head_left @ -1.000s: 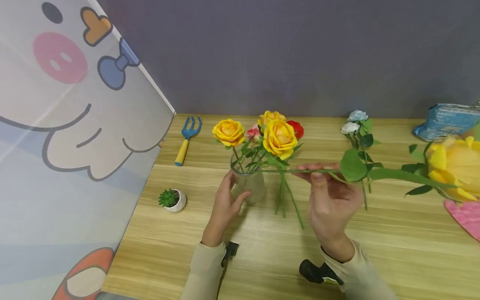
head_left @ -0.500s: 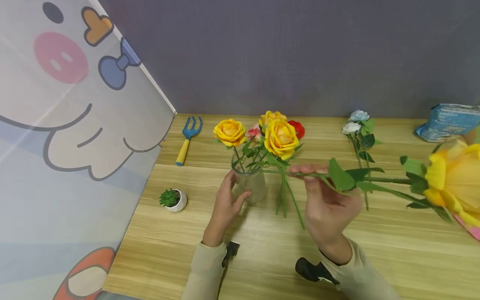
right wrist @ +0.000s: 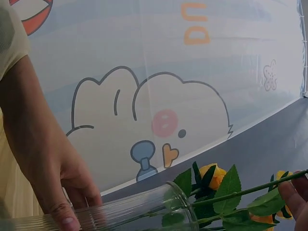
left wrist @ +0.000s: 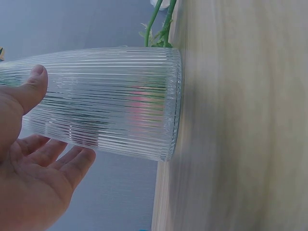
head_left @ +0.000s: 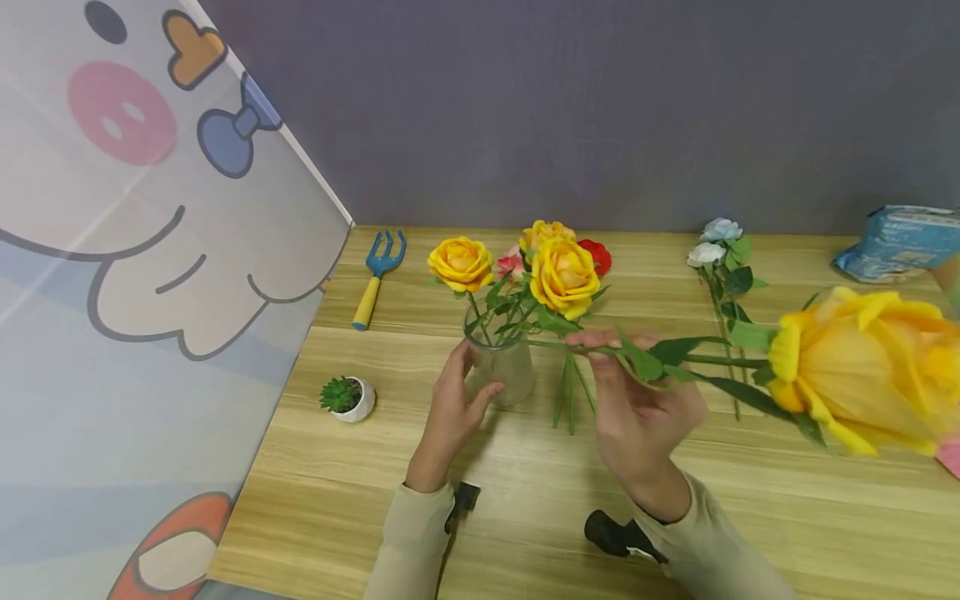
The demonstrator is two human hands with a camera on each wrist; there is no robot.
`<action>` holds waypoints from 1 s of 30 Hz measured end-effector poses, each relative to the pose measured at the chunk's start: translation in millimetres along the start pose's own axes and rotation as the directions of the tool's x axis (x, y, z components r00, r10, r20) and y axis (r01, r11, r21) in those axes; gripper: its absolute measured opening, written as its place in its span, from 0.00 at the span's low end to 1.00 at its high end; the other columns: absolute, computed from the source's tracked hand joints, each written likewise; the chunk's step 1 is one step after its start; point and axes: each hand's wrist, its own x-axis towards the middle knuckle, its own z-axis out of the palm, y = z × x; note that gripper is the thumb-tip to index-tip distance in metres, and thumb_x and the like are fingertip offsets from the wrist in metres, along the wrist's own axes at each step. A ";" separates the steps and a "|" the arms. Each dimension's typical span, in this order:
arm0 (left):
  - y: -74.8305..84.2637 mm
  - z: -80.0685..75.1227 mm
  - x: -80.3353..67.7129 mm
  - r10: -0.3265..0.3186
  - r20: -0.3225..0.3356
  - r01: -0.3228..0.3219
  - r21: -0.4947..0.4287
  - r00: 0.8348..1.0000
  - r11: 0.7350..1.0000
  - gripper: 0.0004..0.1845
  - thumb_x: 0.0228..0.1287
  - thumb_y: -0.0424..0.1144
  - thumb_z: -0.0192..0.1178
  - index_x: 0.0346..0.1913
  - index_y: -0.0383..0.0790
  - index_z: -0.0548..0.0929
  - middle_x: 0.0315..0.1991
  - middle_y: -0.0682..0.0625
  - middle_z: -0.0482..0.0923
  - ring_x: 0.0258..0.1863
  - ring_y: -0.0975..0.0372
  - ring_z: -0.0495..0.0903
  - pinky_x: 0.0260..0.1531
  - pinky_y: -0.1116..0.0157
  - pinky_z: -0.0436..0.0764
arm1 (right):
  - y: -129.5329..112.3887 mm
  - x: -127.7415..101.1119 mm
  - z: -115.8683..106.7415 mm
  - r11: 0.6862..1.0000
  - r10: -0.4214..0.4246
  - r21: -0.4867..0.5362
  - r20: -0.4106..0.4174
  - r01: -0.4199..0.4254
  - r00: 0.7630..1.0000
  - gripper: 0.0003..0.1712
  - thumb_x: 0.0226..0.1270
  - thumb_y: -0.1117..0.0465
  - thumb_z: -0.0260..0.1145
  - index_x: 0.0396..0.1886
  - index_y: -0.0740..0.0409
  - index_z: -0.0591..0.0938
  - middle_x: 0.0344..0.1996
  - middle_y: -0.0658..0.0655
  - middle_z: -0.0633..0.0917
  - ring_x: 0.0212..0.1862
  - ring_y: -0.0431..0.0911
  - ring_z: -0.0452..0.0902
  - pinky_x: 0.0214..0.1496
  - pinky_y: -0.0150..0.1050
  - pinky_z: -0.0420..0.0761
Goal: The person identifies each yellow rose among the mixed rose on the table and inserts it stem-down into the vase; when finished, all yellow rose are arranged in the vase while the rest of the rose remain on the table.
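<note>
My left hand (head_left: 450, 417) holds a ribbed clear glass vase (head_left: 508, 375), with thumb and fingers on opposite sides of it in the left wrist view. A yellow rose (head_left: 461, 265) stands in the vase; another yellow rose (head_left: 565, 279) leans over its right side. My right hand (head_left: 643, 421) pinches the stem of a large-headed yellow rose (head_left: 855, 367). That rose lies nearly level, bloom to the right, stem end at the vase's rim. In the right wrist view, the stem (right wrist: 240, 193) crosses near the glass mouth; whether its tip is inside I cannot tell.
A red flower (head_left: 596, 257) and a pink one (head_left: 512, 265) show behind the vase. Loose green stems (head_left: 564, 400) lie beside it. White and pale blue roses (head_left: 712, 250), a blue bag (head_left: 896, 242), a hand fork (head_left: 375, 279) and a potted succulent (head_left: 348, 398) are farther out.
My right hand has moved a little left toward the vase. The held rose's bloom has swung left and slightly nearer, coming more into view. My left hand and the vase have stayed in place.
</note>
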 end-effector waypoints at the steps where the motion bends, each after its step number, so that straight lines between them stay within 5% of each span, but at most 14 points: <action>1: -0.2 0.1 0.1 -0.001 -0.001 0.001 0.000 1.000 1.000 0.40 0.64 0.29 0.71 0.74 0.23 0.61 0.69 0.29 0.68 0.70 0.39 0.71 0.71 0.46 0.72 | 1.2 -0.2 -0.3 1.000 0.004 0.002 0.005 -0.004 1.000 0.13 0.65 0.76 0.71 0.31 0.83 0.76 0.34 0.64 0.89 0.40 0.51 0.90 0.45 0.41 0.91; 16: -0.8 0.2 0.5 0.015 -0.004 -0.015 -0.001 1.000 1.000 0.40 0.63 0.28 0.71 0.73 0.23 0.61 0.70 0.29 0.68 0.70 0.39 0.71 0.71 0.47 0.72 | 15.7 -4.9 1.6 0.993 0.082 -0.098 0.116 -0.071 0.990 0.19 0.69 0.71 0.71 0.36 0.88 0.76 0.36 0.62 0.89 0.39 0.50 0.89 0.44 0.42 0.91; 30: -2.5 0.8 0.6 -0.003 0.001 0.003 -0.013 1.000 1.000 0.41 0.63 0.29 0.71 0.74 0.23 0.60 0.71 0.29 0.67 0.71 0.39 0.70 0.72 0.47 0.71 | 30.4 -1.9 -2.2 0.968 0.125 -0.243 0.232 -0.067 0.965 0.22 0.74 0.63 0.68 0.35 0.85 0.77 0.38 0.53 0.90 0.39 0.40 0.89 0.36 0.30 0.88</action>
